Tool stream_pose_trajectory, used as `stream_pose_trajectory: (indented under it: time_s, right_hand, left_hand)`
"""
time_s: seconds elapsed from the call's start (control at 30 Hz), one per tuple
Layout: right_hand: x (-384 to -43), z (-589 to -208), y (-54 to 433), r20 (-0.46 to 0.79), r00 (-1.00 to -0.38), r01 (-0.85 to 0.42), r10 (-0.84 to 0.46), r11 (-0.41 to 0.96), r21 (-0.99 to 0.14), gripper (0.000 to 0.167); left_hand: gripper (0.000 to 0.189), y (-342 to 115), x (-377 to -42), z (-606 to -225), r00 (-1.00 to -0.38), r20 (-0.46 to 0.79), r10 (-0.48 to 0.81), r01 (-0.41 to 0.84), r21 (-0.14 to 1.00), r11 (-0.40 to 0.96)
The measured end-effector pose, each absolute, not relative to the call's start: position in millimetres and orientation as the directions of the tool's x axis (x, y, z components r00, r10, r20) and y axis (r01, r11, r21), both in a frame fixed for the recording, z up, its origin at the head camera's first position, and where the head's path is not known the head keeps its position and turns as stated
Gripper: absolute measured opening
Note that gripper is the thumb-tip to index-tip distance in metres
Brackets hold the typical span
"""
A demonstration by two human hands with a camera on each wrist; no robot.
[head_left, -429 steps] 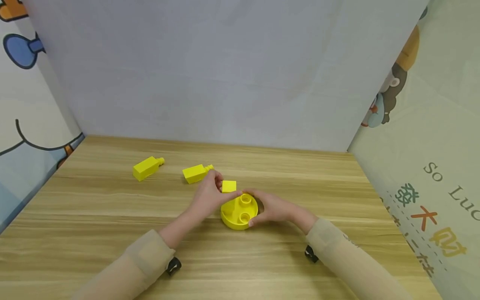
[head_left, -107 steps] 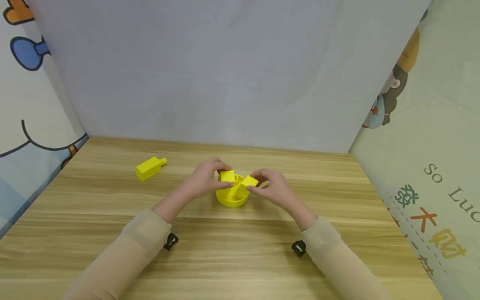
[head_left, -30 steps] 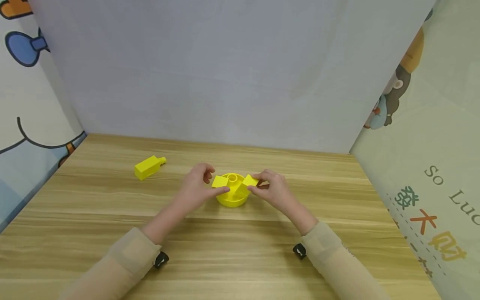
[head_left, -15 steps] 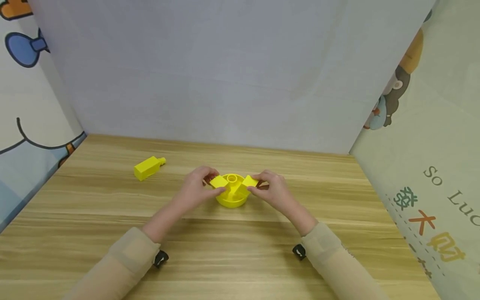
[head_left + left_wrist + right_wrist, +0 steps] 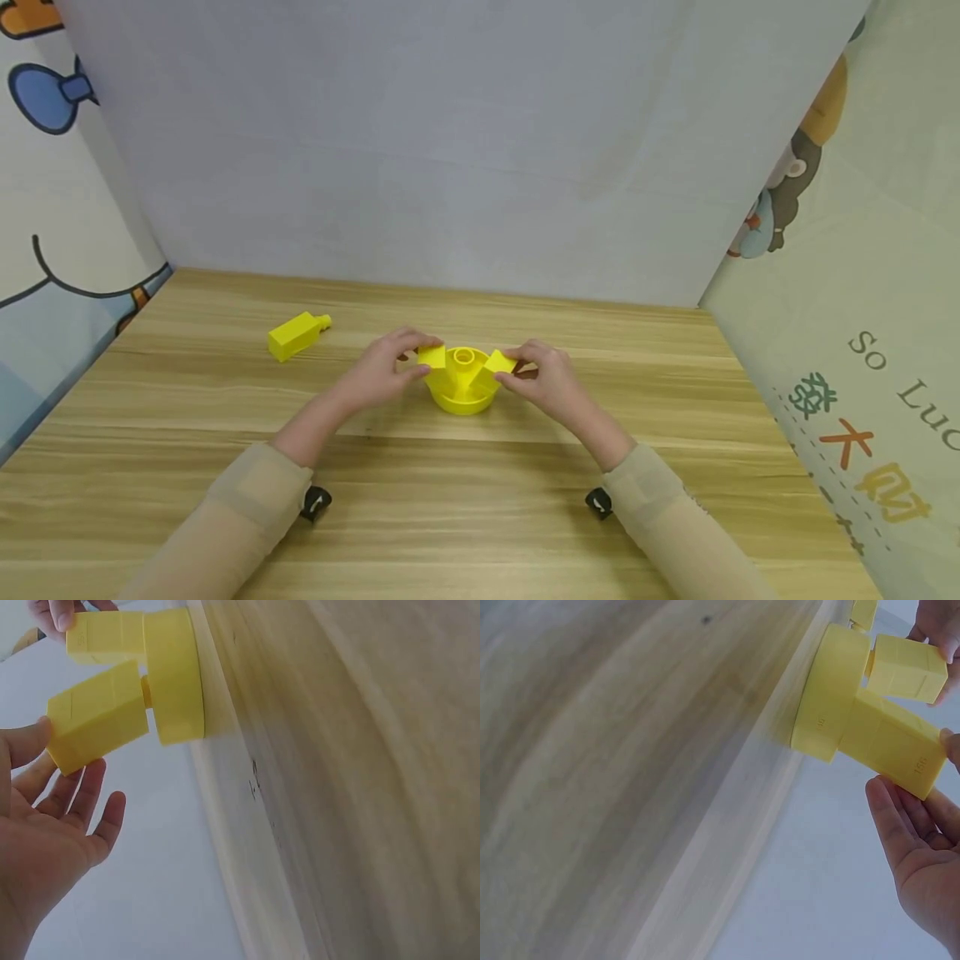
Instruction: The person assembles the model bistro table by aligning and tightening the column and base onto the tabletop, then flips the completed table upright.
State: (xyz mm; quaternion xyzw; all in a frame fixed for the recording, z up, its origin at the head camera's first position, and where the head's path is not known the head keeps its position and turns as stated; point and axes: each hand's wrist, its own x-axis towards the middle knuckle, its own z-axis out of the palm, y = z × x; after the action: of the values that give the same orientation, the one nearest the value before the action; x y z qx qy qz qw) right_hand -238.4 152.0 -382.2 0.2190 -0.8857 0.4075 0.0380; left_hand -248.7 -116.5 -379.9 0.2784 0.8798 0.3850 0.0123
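A round yellow base (image 5: 462,406) with raised socket rings sits on the wooden table. My left hand (image 5: 381,369) pinches a square yellow block (image 5: 432,357) by its upper end, between thumb and fingers. In the left wrist view this held block (image 5: 97,716) leans outward, its narrow neck right at the top of the base (image 5: 176,675). On the other side my right hand (image 5: 551,379) pinches a second yellow block (image 5: 499,362). That block (image 5: 891,746) also tilts outward in the right wrist view, its lower end against the base. One socket ring (image 5: 464,357) shows bare.
A third yellow block (image 5: 295,336) with a ridged peg end lies on its side at the table's back left. A pale cloth wall (image 5: 450,167) stands behind the table (image 5: 480,517). Printed cloths (image 5: 885,333) flank both sides.
Over the last second, the left hand has turned its block and drawn it slightly left; the right hand stays put. Earlier, two blocks lay on the table; one of them is now at the base.
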Motion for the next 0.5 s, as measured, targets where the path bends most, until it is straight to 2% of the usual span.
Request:
stream_pose_trajectory:
  time_s: [0.13, 0.27, 0.37, 0.5]
  right_hand:
    - [-238, -382, 152, 0.248, -0.901, -0.42, -0.355, 0.575, -0.702, 0.034]
    - [-238, -382, 152, 0.263, -0.895, -0.435, -0.36, 0.572, -0.696, 0.035]
    - [-238, -383, 152, 0.269, -0.892, -0.442, -0.363, 0.572, -0.691, 0.034]
    - [-239, -383, 152, 0.271, -0.889, -0.447, -0.368, 0.574, -0.686, 0.034]
  left_hand:
    - [0.05, -112, -247, -379, -0.9, 0.161, 0.405, 0.387, 0.721, 0.575]
    - [0.063, -101, -243, -378, -0.975, 0.103, 0.195, 0.199, 0.794, 0.574]
    - [0.066, -92, -241, -380, -0.994, 0.07, 0.086, 0.107, 0.814, 0.572]
    - [0.061, -84, -239, -384, -0.996, 0.065, 0.058, 0.087, 0.798, 0.596]
